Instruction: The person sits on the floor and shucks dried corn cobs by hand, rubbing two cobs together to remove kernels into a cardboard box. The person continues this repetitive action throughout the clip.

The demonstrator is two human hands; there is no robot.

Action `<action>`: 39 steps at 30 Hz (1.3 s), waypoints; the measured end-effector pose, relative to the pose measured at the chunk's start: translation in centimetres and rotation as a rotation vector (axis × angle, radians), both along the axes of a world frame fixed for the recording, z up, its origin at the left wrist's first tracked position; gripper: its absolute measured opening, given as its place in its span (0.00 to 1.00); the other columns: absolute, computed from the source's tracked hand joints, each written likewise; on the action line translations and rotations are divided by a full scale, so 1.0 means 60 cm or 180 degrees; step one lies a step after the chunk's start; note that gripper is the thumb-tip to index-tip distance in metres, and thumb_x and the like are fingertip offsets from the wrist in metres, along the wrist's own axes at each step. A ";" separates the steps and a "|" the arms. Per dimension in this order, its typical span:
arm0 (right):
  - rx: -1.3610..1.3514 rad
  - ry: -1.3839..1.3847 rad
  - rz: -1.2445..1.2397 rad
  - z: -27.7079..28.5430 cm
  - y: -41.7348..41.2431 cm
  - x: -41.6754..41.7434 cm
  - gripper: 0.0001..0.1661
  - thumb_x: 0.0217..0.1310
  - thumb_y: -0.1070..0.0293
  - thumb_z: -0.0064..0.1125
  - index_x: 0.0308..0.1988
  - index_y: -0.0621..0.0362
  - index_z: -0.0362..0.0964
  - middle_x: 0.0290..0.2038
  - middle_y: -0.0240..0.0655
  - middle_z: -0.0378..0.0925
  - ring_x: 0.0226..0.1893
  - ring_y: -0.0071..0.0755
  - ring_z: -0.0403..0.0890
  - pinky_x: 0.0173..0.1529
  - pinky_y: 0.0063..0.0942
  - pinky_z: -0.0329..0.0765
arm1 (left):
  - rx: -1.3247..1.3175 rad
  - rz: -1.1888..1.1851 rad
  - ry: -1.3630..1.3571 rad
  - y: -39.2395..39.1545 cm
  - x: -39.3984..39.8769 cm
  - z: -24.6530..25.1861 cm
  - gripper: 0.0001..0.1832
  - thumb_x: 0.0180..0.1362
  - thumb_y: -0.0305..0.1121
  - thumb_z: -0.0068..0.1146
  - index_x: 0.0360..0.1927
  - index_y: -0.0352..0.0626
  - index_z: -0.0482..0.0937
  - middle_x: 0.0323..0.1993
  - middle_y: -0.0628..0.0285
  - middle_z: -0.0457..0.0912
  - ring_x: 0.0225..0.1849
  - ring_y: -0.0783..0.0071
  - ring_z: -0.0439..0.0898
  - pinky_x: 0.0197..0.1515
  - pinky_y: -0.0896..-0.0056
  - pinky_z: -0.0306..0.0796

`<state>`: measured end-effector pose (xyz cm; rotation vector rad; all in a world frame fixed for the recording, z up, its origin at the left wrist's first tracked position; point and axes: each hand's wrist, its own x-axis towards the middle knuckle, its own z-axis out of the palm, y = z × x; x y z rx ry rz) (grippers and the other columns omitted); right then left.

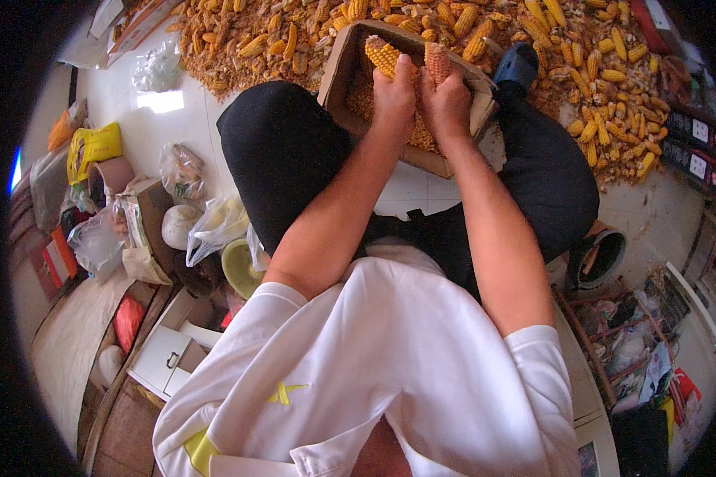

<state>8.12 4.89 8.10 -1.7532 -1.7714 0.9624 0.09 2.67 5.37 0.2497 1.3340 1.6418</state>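
Note:
My left hand grips a yellow ear of corn, its kernels still on and its tip pointing away from me. Close beside it, my right hand is closed around a reddish corncob that looks largely stripped. Both hands are over an open cardboard box between my legs. Loose corn kernels cover the part of the box's bottom that shows between and beside my wrists. My fingers hide the lower ends of both cobs.
A wide heap of corn ears and cobs spreads beyond the box. A blue shoe is at the box's right. Plastic bags, a yellow-green basin and a small white cabinet lie leftward. A dark bucket stands behind my right knee.

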 end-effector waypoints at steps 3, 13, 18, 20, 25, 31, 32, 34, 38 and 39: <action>-0.0003 -0.0130 -0.0208 -0.018 0.008 0.004 0.28 0.57 0.49 0.58 0.35 0.68 0.71 0.27 0.60 0.77 0.35 0.62 0.80 0.38 0.51 0.75 | -0.0024 -0.0003 0.0242 0.001 0.001 0.014 0.14 0.66 0.40 0.48 0.45 0.39 0.70 0.37 0.63 0.77 0.36 0.75 0.76 0.37 0.70 0.72; -0.1025 -0.0168 -0.0347 -0.084 0.047 0.039 0.30 0.60 0.46 0.52 0.41 0.68 0.74 0.35 0.51 0.81 0.36 0.49 0.82 0.41 0.39 0.77 | -0.0415 -0.0238 0.1055 0.000 -0.007 0.022 0.18 0.58 0.39 0.60 0.42 0.36 0.69 0.34 0.62 0.77 0.35 0.76 0.76 0.37 0.70 0.72; -0.2046 0.2316 -0.0674 -0.073 0.036 0.049 0.25 0.63 0.49 0.50 0.45 0.62 0.71 0.37 0.40 0.80 0.37 0.34 0.80 0.42 0.32 0.77 | -0.0450 -0.0200 0.0732 -0.019 -0.019 -0.010 0.17 0.55 0.38 0.62 0.40 0.37 0.71 0.33 0.61 0.78 0.32 0.75 0.77 0.33 0.70 0.72; -0.2243 0.2678 -0.0572 -0.058 0.036 0.047 0.23 0.65 0.50 0.48 0.45 0.59 0.71 0.38 0.38 0.79 0.36 0.31 0.79 0.42 0.30 0.77 | -0.0479 -0.0417 0.0503 -0.027 -0.018 -0.007 0.17 0.55 0.38 0.62 0.40 0.37 0.72 0.33 0.61 0.79 0.32 0.75 0.77 0.33 0.71 0.72; -0.2467 0.3042 -0.0324 -0.014 0.034 0.047 0.24 0.64 0.49 0.47 0.44 0.60 0.72 0.39 0.36 0.78 0.38 0.30 0.78 0.47 0.30 0.74 | -0.0646 -0.0874 0.0063 -0.038 -0.008 0.020 0.16 0.56 0.37 0.60 0.42 0.37 0.75 0.33 0.63 0.79 0.32 0.76 0.77 0.34 0.72 0.72; -0.2407 0.3207 -0.0339 -0.067 0.042 0.053 0.23 0.62 0.49 0.51 0.42 0.58 0.76 0.37 0.35 0.78 0.37 0.30 0.77 0.45 0.28 0.73 | -0.0352 -0.1003 -0.0325 -0.033 0.001 0.055 0.16 0.56 0.36 0.61 0.43 0.36 0.76 0.34 0.64 0.80 0.33 0.76 0.78 0.36 0.73 0.72; -0.2387 0.3117 -0.0387 -0.068 0.040 0.056 0.23 0.62 0.49 0.51 0.42 0.59 0.76 0.37 0.35 0.78 0.37 0.31 0.77 0.45 0.28 0.73 | -0.0305 -0.1049 -0.0295 -0.034 0.002 0.056 0.16 0.56 0.36 0.61 0.43 0.36 0.75 0.34 0.64 0.79 0.33 0.76 0.78 0.36 0.72 0.72; -0.2368 0.2933 -0.0459 -0.041 0.030 0.051 0.23 0.62 0.50 0.51 0.42 0.60 0.76 0.37 0.34 0.78 0.36 0.31 0.77 0.45 0.29 0.73 | -0.0217 -0.1111 -0.0232 -0.040 0.002 0.046 0.17 0.58 0.37 0.61 0.44 0.36 0.74 0.36 0.63 0.79 0.34 0.75 0.78 0.37 0.70 0.73; -0.1577 0.1652 -0.0396 -0.050 0.030 0.051 0.28 0.58 0.48 0.56 0.40 0.66 0.75 0.35 0.42 0.80 0.38 0.40 0.81 0.45 0.34 0.74 | -0.0735 -0.0991 0.0645 -0.034 -0.002 0.027 0.16 0.56 0.36 0.62 0.41 0.36 0.72 0.33 0.62 0.78 0.32 0.75 0.78 0.34 0.69 0.73; -0.1350 0.1048 -0.0240 -0.042 0.028 0.051 0.29 0.56 0.48 0.57 0.39 0.67 0.75 0.35 0.45 0.81 0.38 0.43 0.81 0.45 0.36 0.75 | -0.0871 -0.0847 0.0716 -0.034 -0.004 0.025 0.17 0.55 0.37 0.62 0.40 0.36 0.72 0.32 0.61 0.78 0.32 0.75 0.77 0.34 0.69 0.73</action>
